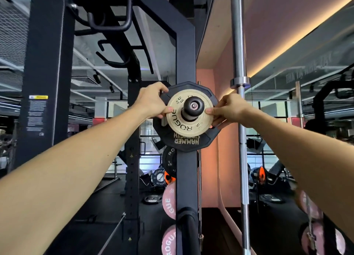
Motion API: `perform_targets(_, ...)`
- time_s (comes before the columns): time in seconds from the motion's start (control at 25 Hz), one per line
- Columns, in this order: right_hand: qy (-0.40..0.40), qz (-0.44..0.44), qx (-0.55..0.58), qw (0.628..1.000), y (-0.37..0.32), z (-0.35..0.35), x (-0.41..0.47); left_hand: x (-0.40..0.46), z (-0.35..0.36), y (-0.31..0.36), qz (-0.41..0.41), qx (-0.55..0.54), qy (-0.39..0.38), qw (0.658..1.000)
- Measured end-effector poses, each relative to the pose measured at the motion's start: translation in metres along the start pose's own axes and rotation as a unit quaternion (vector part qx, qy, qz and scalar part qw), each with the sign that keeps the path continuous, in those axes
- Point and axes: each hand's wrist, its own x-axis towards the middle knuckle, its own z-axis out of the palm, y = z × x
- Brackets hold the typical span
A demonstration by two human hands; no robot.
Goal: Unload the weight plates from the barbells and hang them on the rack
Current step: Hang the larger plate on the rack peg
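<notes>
Weight plates are sitting on a black peg [193, 106] of the rack upright [186, 178]: we are holding the small cream Rogue plate [179, 120] in front of a black Hammer Strength plate [186, 141]. Our left hand [153, 101] and right hand [229, 109] are pinching its opposite edges, fingers curled round the rim. A steel barbell [241, 140] is standing upright just right of us.

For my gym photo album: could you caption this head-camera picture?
Both hands, left hand and right hand, hold a small cream plate on the rack peg, against a black plate.
</notes>
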Motion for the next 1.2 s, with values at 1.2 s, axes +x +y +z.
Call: perform_targets(1.2,-0.081,0.081,-0.266,0.957,0.077,0.084,-0.129,-0.147,0.020,-0.089,-0.059,0.109,-0.200,0.972)
